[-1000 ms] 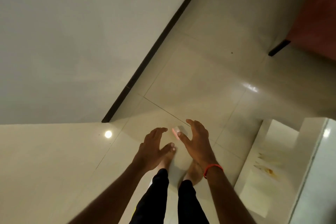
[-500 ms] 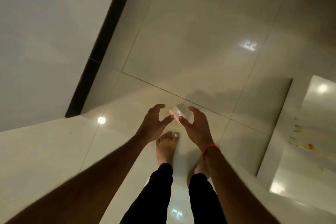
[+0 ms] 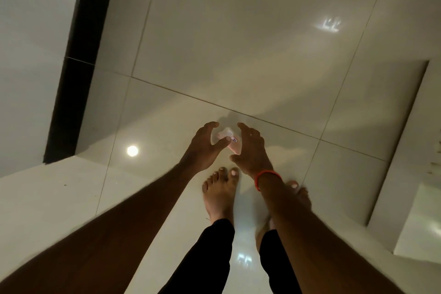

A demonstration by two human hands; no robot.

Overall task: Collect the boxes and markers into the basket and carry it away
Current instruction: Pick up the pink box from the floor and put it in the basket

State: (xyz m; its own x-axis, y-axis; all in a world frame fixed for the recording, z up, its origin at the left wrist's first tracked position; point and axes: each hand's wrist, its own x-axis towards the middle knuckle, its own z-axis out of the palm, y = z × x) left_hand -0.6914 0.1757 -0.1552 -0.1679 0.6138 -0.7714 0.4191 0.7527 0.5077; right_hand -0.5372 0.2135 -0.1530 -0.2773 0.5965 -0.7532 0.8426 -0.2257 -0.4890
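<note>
Two hands cup a small box above a tiled floor.
From the left, we see the left hand, fingers curved and apart, its thumb against the pale box. The right hand, with a red wristband, curls round the other side, so the box sits between both palms.

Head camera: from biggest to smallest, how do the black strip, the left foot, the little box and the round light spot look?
1. black strip
2. left foot
3. little box and light spot: nearly alike, box partly hidden, so unranked.
</note>
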